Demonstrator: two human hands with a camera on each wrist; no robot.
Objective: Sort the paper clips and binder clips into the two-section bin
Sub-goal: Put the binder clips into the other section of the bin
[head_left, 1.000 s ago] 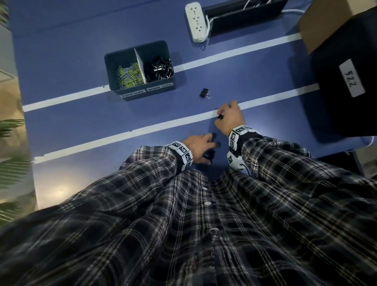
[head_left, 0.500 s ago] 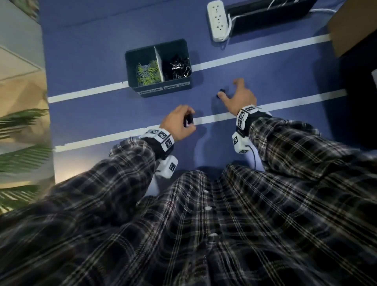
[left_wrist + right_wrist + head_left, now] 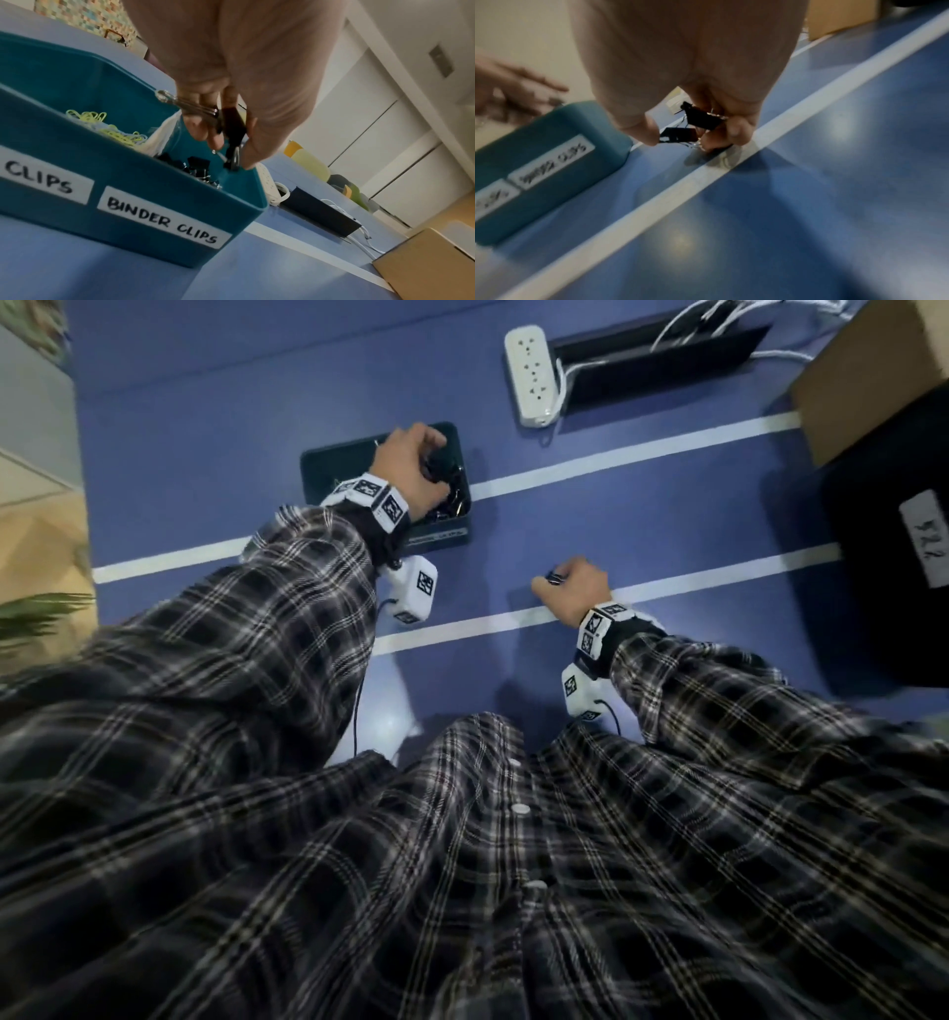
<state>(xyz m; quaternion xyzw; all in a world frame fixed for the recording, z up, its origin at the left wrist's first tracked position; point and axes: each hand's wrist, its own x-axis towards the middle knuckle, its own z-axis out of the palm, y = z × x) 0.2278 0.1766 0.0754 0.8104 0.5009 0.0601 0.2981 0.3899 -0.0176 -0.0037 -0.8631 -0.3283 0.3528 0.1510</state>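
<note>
While my left hand [image 3: 411, 462] hangs over the bin's [image 3: 77, 154] binder-clip section pinching a binder clip [image 3: 231, 125], my right hand [image 3: 687, 85] pinches two more clips [image 3: 693, 123] just above the table. Next: let go left, carry right's over.

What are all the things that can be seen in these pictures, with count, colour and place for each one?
two-section bin: one, teal, on the table, far left of centre
paper clips: many, yellow-green, left section
binder clips in the bin: several, black, right section
binder clip over the bin: one, black, in the left hand
binder clips near the white line: two, black, in the right hand
power strip: one, white, far centre
cardboard box: one, brown, far right
table: one, blue with white lines
left hand: one, over the right section
right hand: one, low over the table
</note>
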